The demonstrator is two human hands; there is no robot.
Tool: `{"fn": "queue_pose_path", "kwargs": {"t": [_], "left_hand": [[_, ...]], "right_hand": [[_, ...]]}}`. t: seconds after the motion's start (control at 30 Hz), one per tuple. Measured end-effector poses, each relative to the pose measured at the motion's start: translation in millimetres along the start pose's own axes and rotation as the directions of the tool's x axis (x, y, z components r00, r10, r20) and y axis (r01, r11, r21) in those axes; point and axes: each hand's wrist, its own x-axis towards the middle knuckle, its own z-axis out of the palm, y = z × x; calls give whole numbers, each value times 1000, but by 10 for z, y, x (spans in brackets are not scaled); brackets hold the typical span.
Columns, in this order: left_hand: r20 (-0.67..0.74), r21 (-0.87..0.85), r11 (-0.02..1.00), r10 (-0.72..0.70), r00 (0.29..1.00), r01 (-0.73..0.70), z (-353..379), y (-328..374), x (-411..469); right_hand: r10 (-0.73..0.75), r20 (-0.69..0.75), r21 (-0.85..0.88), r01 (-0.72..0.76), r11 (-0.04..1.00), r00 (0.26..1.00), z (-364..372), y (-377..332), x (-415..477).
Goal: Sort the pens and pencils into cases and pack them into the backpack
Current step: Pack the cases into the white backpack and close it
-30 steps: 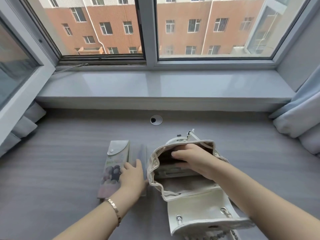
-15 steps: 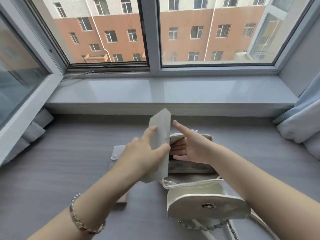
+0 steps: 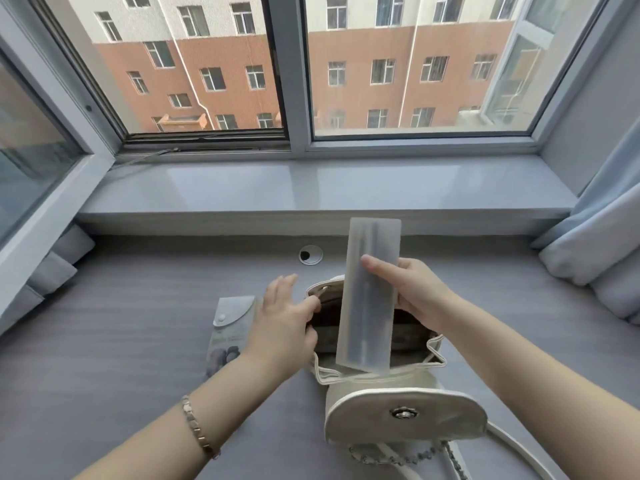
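Note:
A small white backpack (image 3: 408, 407) lies on the grey desk, its mouth open and its flap folded toward me. My right hand (image 3: 417, 292) holds a frosted translucent pencil case (image 3: 369, 292) upright, its lower end over the open mouth. Thin dark sticks show faintly inside the case. My left hand (image 3: 285, 318) grips the left rim of the opening, pulling it wide. A second, printed case (image 3: 230, 325) with a snap flap lies flat on the desk just left of the backpack, partly hidden by my left wrist.
The grey desk (image 3: 121, 341) runs to a raised window sill (image 3: 311, 188) at the back. A round cable grommet (image 3: 310, 255) sits behind the backpack. Blue curtains (image 3: 602, 244) hang at the right edge, grey cushions at the left. A chain strap trails from the backpack's near end.
The frosted case passed from my left hand to my right and now stands upright over the backpack. My left hand dropped to the bag's left rim.

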Motion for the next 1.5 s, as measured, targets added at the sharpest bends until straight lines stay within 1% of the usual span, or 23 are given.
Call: {"fn": "queue_pose_path", "kwargs": {"t": [0.07,0.17,0.23,0.3,0.37,0.43,0.5,0.6,0.63,0.73,0.8,0.87,0.93,1.0,1.07,1.13,1.23,1.3,1.37,1.4,1.43,1.47,1.5], "left_hand": [[91,-74,996,-34,995,41,51,-10,28],[167,-289,954,-33,985,81,79,46,43],[193,-412,908,9,981,72,97,61,44],[211,-473,878,28,977,77,87,54,52],[215,-517,852,39,976,80,70,25,68],[208,-539,840,66,976,58,50,15,61],[208,-547,837,112,972,21,47,31,40],[249,-538,843,146,957,12,54,84,-13],[252,-542,840,138,958,21,51,89,-26],[221,-580,814,118,968,33,33,91,-26],[214,-591,805,110,971,39,39,87,-13],[205,-591,805,99,974,43,70,98,-19],[205,-572,818,73,976,59,134,115,-42],[209,-554,829,46,977,79,196,101,-71],[200,-567,818,27,979,93,199,73,-39],[210,-635,759,-9,978,144,172,46,51],[249,-714,668,-38,968,210,137,9,112],[307,-762,592,-26,951,262,100,-30,112],[376,-829,448,0,927,336,36,-63,108],[366,-875,329,-27,930,354,3,-109,112],[319,-915,225,-102,942,334,-16,-165,106],[238,-941,184,-236,942,284,14,-256,95],[125,-927,284,-379,917,244,76,-375,85]], "right_hand": [[-174,-57,-66,170,983,983,-11,14,-43],[-458,8,-213,449,868,889,11,123,-126],[-579,123,-338,583,739,806,31,190,-184],[-617,234,-534,630,565,751,23,243,-201],[-513,302,-784,516,345,803,-26,281,-196],[-303,315,-937,346,52,899,-14,337,-195],[-163,256,-958,228,-173,953,94,366,-122],[-71,164,-908,122,-401,984,313,444,64],[-28,144,-916,123,-382,989,351,472,110],[94,140,-989,145,-42,986,340,530,174],[58,151,-986,146,78,987,316,595,219],[64,93,-994,89,66,994,348,666,304],[121,73,-995,80,-61,990,418,729,439],[195,114,-978,145,-150,974,503,743,569],[173,117,-980,142,-140,978,536,743,665],[89,71,-994,78,-77,993,544,748,691],[32,-17,-995,-20,102,999,533,664,543],[-44,-13,-976,-3,218,999,469,544,355],[-191,3,-960,56,274,982,373,419,119],[-245,-1,-948,77,308,969,327,375,7],[-268,-8,-935,88,344,963,282,334,-98],[-277,-14,-919,97,382,961,240,308,-175],[-280,-20,-901,104,422,960,200,293,-224]]}}
